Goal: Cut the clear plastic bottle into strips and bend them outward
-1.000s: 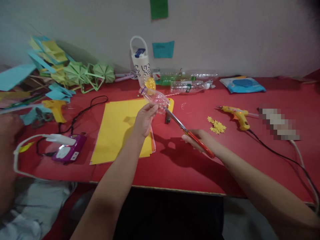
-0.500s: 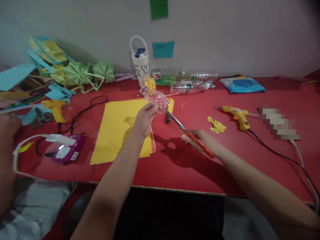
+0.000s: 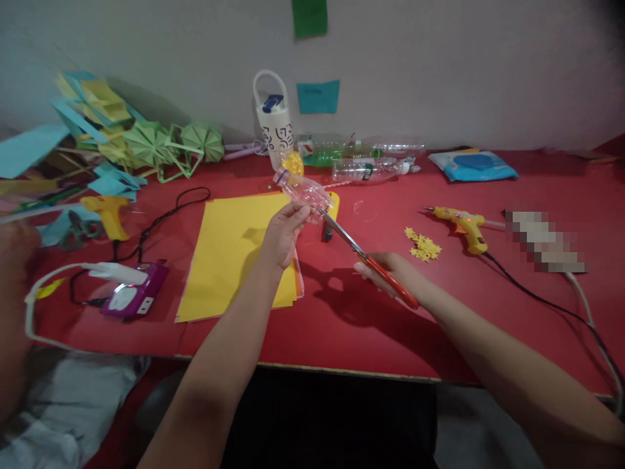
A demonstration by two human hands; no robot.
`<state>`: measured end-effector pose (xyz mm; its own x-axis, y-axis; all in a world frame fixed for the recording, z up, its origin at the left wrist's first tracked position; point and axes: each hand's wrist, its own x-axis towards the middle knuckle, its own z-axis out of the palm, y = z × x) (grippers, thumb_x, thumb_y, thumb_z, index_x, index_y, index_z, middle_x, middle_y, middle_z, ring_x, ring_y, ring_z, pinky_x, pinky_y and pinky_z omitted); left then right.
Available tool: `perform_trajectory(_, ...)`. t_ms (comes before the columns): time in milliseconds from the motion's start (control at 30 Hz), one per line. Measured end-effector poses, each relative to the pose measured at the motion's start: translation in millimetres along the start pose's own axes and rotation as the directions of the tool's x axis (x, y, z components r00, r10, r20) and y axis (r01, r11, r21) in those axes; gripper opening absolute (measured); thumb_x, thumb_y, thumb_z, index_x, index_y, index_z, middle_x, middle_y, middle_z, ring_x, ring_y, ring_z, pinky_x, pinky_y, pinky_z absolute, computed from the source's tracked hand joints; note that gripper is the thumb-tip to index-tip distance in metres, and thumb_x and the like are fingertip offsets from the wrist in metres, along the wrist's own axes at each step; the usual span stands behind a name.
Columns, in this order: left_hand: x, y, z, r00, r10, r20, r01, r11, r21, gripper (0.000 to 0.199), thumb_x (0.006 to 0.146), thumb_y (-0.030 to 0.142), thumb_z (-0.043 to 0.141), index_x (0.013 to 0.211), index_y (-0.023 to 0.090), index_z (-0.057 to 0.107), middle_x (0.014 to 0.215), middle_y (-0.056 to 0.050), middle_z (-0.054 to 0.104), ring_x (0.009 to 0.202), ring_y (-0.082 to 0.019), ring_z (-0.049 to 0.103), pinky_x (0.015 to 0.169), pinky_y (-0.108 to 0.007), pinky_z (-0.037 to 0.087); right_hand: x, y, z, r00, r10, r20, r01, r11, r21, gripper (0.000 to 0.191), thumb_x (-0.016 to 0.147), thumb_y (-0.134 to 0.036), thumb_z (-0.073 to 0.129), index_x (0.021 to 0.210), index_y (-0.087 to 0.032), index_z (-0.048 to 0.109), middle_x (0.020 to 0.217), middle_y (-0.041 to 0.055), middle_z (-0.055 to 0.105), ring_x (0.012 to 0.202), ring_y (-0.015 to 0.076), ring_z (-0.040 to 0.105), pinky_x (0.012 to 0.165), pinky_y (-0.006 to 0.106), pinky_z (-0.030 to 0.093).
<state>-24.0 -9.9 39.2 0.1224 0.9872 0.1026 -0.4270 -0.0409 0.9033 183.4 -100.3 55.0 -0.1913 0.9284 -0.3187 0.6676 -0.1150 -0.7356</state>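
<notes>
My left hand (image 3: pixel 289 228) pinches the lower edge of a clear plastic bottle top (image 3: pixel 306 191), tilted with its neck toward the upper left. In my right hand (image 3: pixel 385 268) are scissors (image 3: pixel 374 262) with red handles, my fingers closed around them. The blade tips reach the bottle piece's edge beside my left fingertips; whether they bite into the plastic I cannot tell. Beneath the left wrist lies a stack of yellow paper (image 3: pixel 229 247). A cutter with a yellow end (image 3: pixel 334 203) is partly hidden behind the bottle piece.
Yellow paper stars (image 3: pixel 424 247) and a yellow glue gun (image 3: pixel 461 225) lie at right. Plastic bottles (image 3: pixel 366 170), a white tumbler (image 3: pixel 274 133) and a wipes pack (image 3: pixel 472 166) stand behind. At left are another glue gun (image 3: pixel 110 212), a purple power adapter (image 3: pixel 134 293) and another person's hand (image 3: pixel 19 244).
Almost nothing differs. Both hands keep their places and their holds on the bottle top and the scissors, with only a very slight shift at the blade tips.
</notes>
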Motion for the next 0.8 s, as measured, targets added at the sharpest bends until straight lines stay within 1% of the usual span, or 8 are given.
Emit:
perform_trajectory(133,-0.3,-0.4,0.4,1.000,0.009,0.010,-0.009,1.000,-0.006,0.014,0.068,0.028,0.078,0.072,0.021,0.067,0.075,0.004,0.066,0.075,-0.011,0.059,0.086,-0.030,0.044,1.4,2.6,1.5,1.000,-0.007,-0.020,0.007,1.000,-0.017,0.055,0.075,-0.075,0.044,0.062,-0.022,0.045,0.052,-0.0032,0.043,0.044,0.0100,0.035,0.046,0.026,0.026)
perform_trajectory(233,0.0,-0.8,-0.2,1.000,0.014,0.022,-0.014,1.000,-0.009,0.013,0.069,0.029,0.077,0.074,0.021,0.068,0.075,0.004,0.066,0.077,-0.011,0.059,0.089,-0.032,0.043,1.6,4.0,1.9,1.000,-0.002,-0.021,0.003,1.000,0.004,0.054,0.075,-0.074,0.047,0.061,-0.022,0.045,0.050,-0.0037,0.041,0.044,0.0105,0.037,0.046,0.026,0.027)
perform_trajectory(467,2.0,-1.9,-3.5,1.000,0.013,0.005,-0.013,1.000,0.004,0.019,0.067,0.034,0.079,0.073,0.022,0.066,0.076,0.004,0.066,0.078,-0.012,0.059,0.092,-0.034,0.042,1.4,1.6,0.4,0.999,0.024,-0.021,-0.023,0.999,0.031,0.055,0.072,-0.075,0.052,0.058,-0.023,0.040,0.045,-0.0063,0.033,0.041,0.0100,0.034,0.044,0.026,0.025)
perform_trajectory(533,2.1,-2.2,-3.4,1.000,0.014,-0.001,-0.014,1.000,0.026,0.021,0.066,0.036,0.079,0.074,0.022,0.066,0.076,0.004,0.066,0.078,-0.012,0.059,0.091,-0.034,0.043,1.8,1.9,0.8,1.000,0.010,-0.014,-0.009,0.999,0.032,0.055,0.072,-0.076,0.051,0.058,-0.023,0.040,0.045,-0.0061,0.034,0.041,0.0100,0.034,0.044,0.026,0.025)
perform_trajectory(633,1.0,-3.6,-1.6,1.000,0.013,0.015,-0.013,0.999,0.038,0.023,0.064,0.037,0.081,0.073,0.021,0.066,0.075,0.004,0.066,0.075,-0.010,0.058,0.087,-0.031,0.044,1.3,1.8,1.7,1.000,-0.006,-0.010,0.006,1.000,0.016,0.056,0.073,-0.076,0.049,0.060,-0.023,0.043,0.048,-0.0046,0.039,0.042,0.0102,0.036,0.044,0.026,0.027)
perform_trajectory(800,-2.4,-5.9,2.9,0.998,0.006,0.062,-0.010,0.998,0.062,0.017,0.069,0.033,0.078,0.073,0.021,0.067,0.074,0.004,0.065,0.075,-0.009,0.059,0.087,-0.029,0.044,-1.5,0.6,2.9,1.000,0.006,-0.023,-0.006,1.000,-0.012,0.057,0.074,-0.077,0.047,0.062,-0.022,0.045,0.051,-0.0036,0.043,0.042,0.0100,0.037,0.044,0.026,0.028)
